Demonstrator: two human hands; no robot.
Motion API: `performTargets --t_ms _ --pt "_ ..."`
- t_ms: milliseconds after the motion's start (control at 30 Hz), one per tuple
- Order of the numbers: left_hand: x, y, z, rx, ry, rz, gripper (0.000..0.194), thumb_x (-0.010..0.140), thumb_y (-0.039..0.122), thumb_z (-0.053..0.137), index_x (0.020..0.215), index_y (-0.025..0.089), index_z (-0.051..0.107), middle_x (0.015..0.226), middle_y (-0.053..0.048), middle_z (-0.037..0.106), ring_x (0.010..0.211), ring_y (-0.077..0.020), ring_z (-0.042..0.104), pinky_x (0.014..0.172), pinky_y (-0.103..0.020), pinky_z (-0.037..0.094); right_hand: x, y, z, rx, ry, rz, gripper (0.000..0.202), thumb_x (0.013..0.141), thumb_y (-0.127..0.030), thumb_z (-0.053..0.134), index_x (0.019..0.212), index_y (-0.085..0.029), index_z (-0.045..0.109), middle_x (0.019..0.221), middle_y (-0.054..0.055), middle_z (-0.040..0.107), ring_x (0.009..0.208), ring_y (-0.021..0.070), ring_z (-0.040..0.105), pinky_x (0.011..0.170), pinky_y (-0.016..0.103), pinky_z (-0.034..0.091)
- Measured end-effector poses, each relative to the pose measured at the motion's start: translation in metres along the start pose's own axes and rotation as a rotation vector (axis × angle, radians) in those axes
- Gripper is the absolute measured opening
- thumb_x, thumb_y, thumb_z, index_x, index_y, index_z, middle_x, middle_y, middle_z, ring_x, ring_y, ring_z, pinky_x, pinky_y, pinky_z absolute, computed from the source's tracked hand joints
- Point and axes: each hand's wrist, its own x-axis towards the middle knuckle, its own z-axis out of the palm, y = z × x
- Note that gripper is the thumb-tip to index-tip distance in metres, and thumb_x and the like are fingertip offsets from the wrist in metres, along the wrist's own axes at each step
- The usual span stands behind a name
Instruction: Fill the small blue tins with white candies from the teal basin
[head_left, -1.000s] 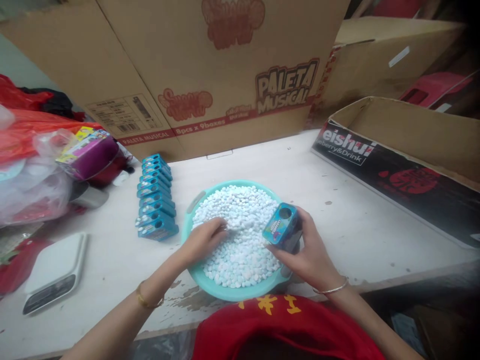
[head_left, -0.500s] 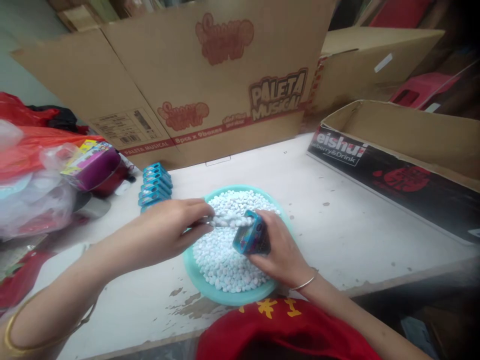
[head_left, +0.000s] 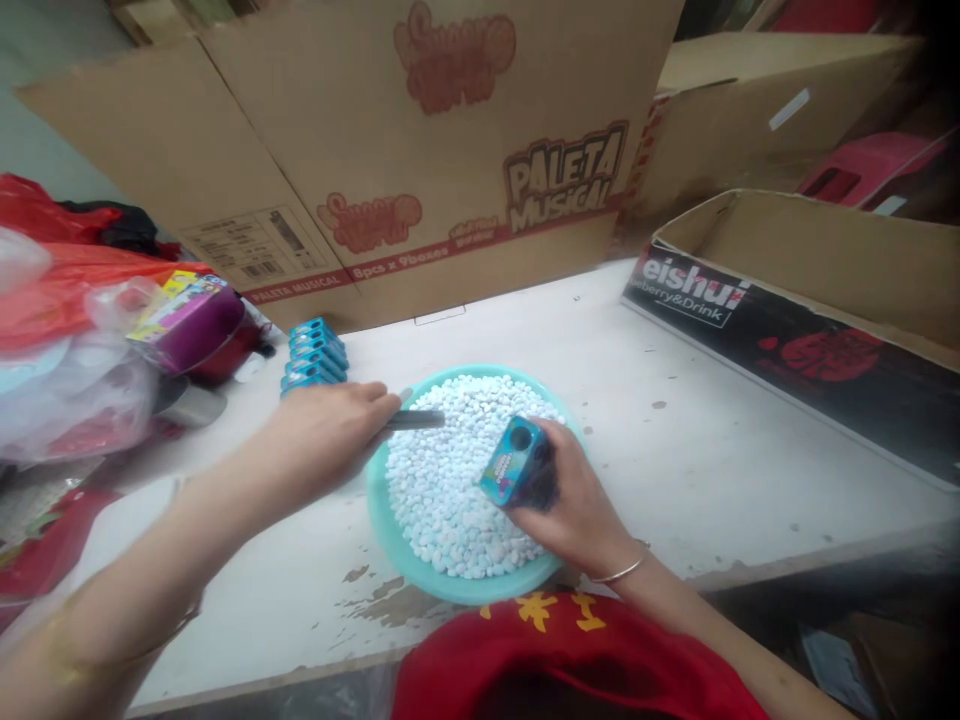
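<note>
My left hand (head_left: 341, 425) is closed round a narrow metal scoop (head_left: 416, 420), whose end sticks out to the right over the candies. My right hand (head_left: 574, 495) grips a small blue box (head_left: 514, 460) with a dark round hole in its upper face; the box is held tilted above the bowl. Under both hands stands a turquoise bowl (head_left: 390, 560) full of small pale blue-white candies (head_left: 450, 510). Left of the bowl, several similar blue boxes (head_left: 315, 352) stand in a row, partly hidden behind my left hand.
A large flattened-looking cardboard carton (head_left: 277, 130) rises along the back of the white table (head_left: 630, 400). An open black-sided box (head_left: 757, 310) sits at the right. Plastic bags (head_left: 75, 390) and a purple package (head_left: 195, 325) are piled at the left.
The scoop, which carried candies up to the blue box, has pulled back left and no candies show on it. The box has turned so its printed face and hole show more.
</note>
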Motion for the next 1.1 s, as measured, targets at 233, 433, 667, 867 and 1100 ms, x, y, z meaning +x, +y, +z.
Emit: performTargets --t_ms 233,433,667,867,1100 --pt "0.015 -0.002 0.136 -0.167 -0.135 0.021 0.017 0.095 0.026 0.042 0.097 0.02 0.058 0.099 -0.009 0.065 0.089 -0.0255 0.063 0.075 -0.035 0.049 -0.004 0.004 -0.016 0.023 0.054 0.107 0.076 0.076 -0.032 0.075 0.141 -0.024 0.034 0.135 0.014 0.049 0.126 0.0349 0.051 0.106 0.057 0.047" --pt "0.011 0.014 0.151 -0.391 -0.044 -0.018 0.019 0.098 0.032 0.044 0.107 0.02 0.056 0.103 -0.008 0.067 0.09 -0.0228 0.063 0.079 -0.035 0.051 -0.01 0.006 -0.018 0.034 0.059 0.16 0.078 0.077 -0.036 0.076 0.141 -0.024 0.034 0.135 0.014 0.049 0.125 0.0343 0.051 0.104 0.056 0.048" --pt "-0.017 -0.01 0.069 -0.495 0.042 -0.003 0.023 0.097 0.038 0.049 0.106 0.019 0.058 0.103 -0.007 0.067 0.09 -0.0192 0.062 0.08 -0.03 0.049 -0.006 0.004 -0.012 -0.028 0.028 0.095 0.076 0.078 -0.03 0.073 0.142 -0.023 0.033 0.135 0.015 0.049 0.128 0.035 0.049 0.107 0.059 0.044" --pt "-0.016 0.005 -0.002 -0.28 -0.051 0.153 0.023 0.099 0.038 0.047 0.106 0.021 0.061 0.095 -0.004 0.067 0.081 -0.0163 0.062 0.071 -0.026 0.046 0.003 -0.006 0.004 -0.04 -0.018 -0.01 0.074 0.077 -0.022 0.067 0.141 -0.023 0.031 0.137 0.015 0.049 0.131 0.0355 0.047 0.112 0.062 0.039" --pt "0.003 0.049 -0.039 0.169 -0.16 0.221 0.014 0.091 0.02 0.05 0.082 0.02 0.06 0.072 -0.002 0.061 0.058 -0.0153 0.056 0.053 -0.028 0.037 0.003 -0.008 0.014 -0.009 0.006 -0.09 0.076 0.076 -0.021 0.066 0.142 -0.023 0.03 0.135 0.015 0.05 0.128 0.0346 0.048 0.11 0.062 0.039"
